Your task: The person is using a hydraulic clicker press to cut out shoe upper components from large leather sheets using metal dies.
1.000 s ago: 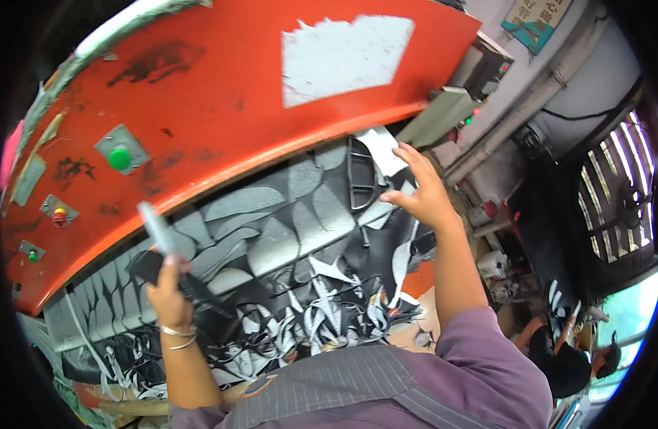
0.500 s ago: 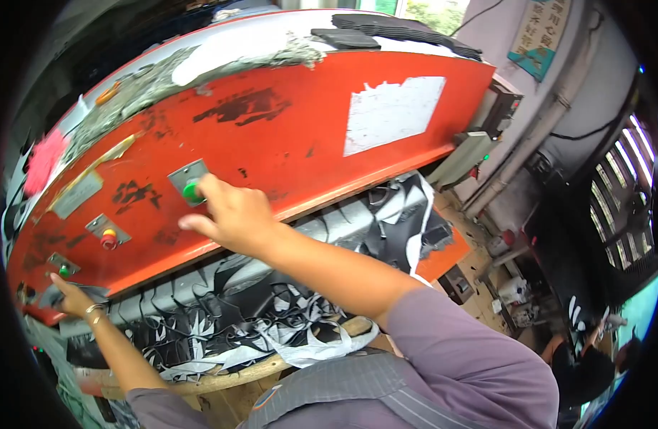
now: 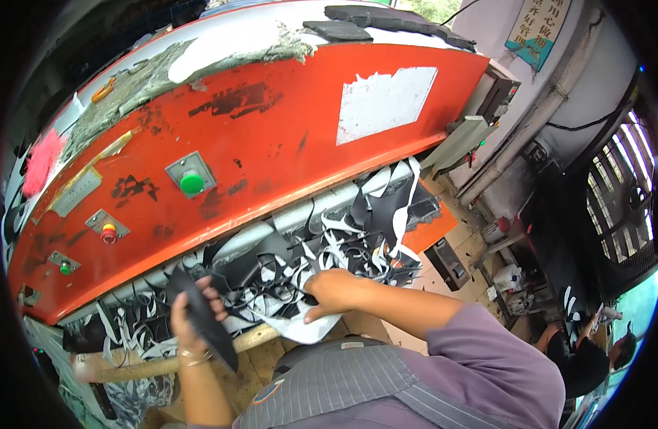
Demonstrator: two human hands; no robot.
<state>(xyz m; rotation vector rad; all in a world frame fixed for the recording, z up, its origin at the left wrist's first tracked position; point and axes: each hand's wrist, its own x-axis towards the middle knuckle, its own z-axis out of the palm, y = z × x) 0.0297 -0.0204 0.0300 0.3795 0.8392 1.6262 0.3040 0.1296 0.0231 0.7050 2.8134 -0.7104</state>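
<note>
My left hand (image 3: 192, 322), with a bracelet at its wrist, is closed round a flat black sheet piece (image 3: 202, 322), which it holds tilted over the front of the scrap pile. Thin black and white offcuts (image 3: 272, 275) lie tangled along the red machine (image 3: 286, 143). My right hand (image 3: 336, 292) reaches down into these offcuts, its fingers curled and its thumb beside a white scrap (image 3: 307, 329). It appears to grip scrap strips, though the fingertips are partly hidden among them. Neither hand touches the green button (image 3: 192, 184) on the machine's front.
A red button (image 3: 109, 233) and a smaller green button (image 3: 65, 267) sit further left. A wooden bar (image 3: 157, 368) runs before the scraps. Black sheets (image 3: 386, 19) lie on the machine. Another person (image 3: 583, 357) is at the far right.
Both hands have left the green buttons and come down to the scraps. My left hand now holds the black piece upright and nearer; my right hand is among the offcuts.
</note>
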